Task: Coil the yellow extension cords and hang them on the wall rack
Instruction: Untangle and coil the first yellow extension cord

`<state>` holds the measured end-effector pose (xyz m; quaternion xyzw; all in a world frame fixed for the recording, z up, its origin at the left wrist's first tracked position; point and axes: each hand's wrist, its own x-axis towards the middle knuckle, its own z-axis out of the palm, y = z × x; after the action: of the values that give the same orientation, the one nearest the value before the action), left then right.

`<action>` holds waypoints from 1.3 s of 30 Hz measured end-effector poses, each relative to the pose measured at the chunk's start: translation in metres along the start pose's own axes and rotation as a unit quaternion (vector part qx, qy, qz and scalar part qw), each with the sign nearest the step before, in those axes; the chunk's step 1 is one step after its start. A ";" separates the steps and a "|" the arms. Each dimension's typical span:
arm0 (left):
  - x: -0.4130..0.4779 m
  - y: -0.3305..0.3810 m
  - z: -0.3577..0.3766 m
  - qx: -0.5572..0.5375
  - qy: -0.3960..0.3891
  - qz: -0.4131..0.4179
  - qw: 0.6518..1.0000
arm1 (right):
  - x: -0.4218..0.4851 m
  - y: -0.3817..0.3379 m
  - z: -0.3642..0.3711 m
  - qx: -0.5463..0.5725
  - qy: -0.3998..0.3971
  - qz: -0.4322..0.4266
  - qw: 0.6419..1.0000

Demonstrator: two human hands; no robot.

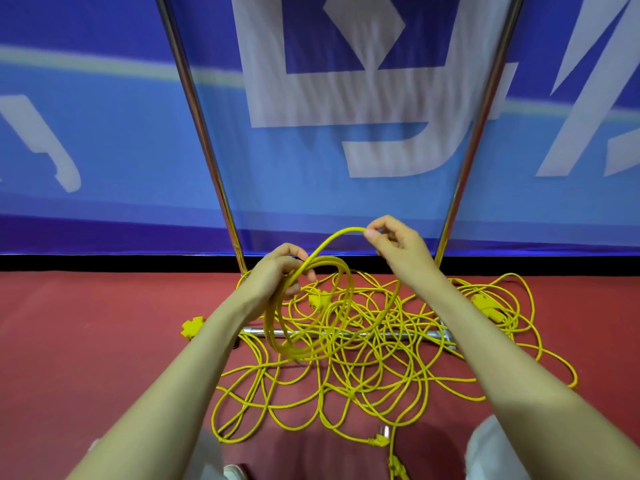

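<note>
Left hand (277,275) had its fingers curled round the top of a small coil (277,341) of yellow cord, a few loops hanging below the fist. Right hand (394,244) pinched a single strand between thumb and fingertips, raised just above and right of the left, and the free loop (332,235) arced between the two hands. Most of the yellow extension cords (381,358) lay in a loose tangle on the red floor (86,341), draped over the base bar (346,334) of a chrome rack frame (194,109) that stood against a blue banner (104,150). A socket block (192,327) sat at the left edge of the tangle, another (485,306) at the right, and a plug (381,441) lay near the person's feet. Judged as coiling early on, with nothing on the rack yet. The cord looked thin, light and limp, with enough spring to hold round loops. It should slide easily through a loose pinch, but crossed strands in the heap would likely snag or drag neighbours up. Best hold seemed to be the bundle top gripped firmly in the left hand while the right fed one strand at a time. The socket blocks looked like the heavy, rigid parts and could swing or catch on the base bar, so probably lift them by the body. Cannot tell how many separate cords were in the tangle.
</note>
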<state>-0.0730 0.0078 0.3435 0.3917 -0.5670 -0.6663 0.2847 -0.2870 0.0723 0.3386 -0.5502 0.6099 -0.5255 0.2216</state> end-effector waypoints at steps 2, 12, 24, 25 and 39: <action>0.000 0.000 0.004 -0.025 -0.022 -0.003 0.999 | -0.002 -0.002 0.002 -0.021 -0.007 -0.005 1.000; -0.007 0.012 0.002 -0.069 -0.023 0.099 0.992 | -0.004 0.012 -0.002 -0.081 -0.176 0.030 0.981; 0.011 -0.028 0.009 0.249 0.064 0.116 0.959 | 0.006 -0.012 -0.006 0.190 -0.008 0.172 0.967; 0.011 -0.034 0.018 0.288 0.046 0.103 0.951 | 0.005 -0.019 -0.006 0.240 -0.005 0.162 0.957; -0.001 -0.035 0.057 0.011 -0.058 0.045 0.997 | 0.008 -0.007 0.001 0.179 0.038 0.229 0.956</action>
<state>-0.1180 0.0455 0.3123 0.3291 -0.6071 -0.6683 0.2765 -0.2852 0.0657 0.3463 -0.3270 0.6232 -0.5820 0.4073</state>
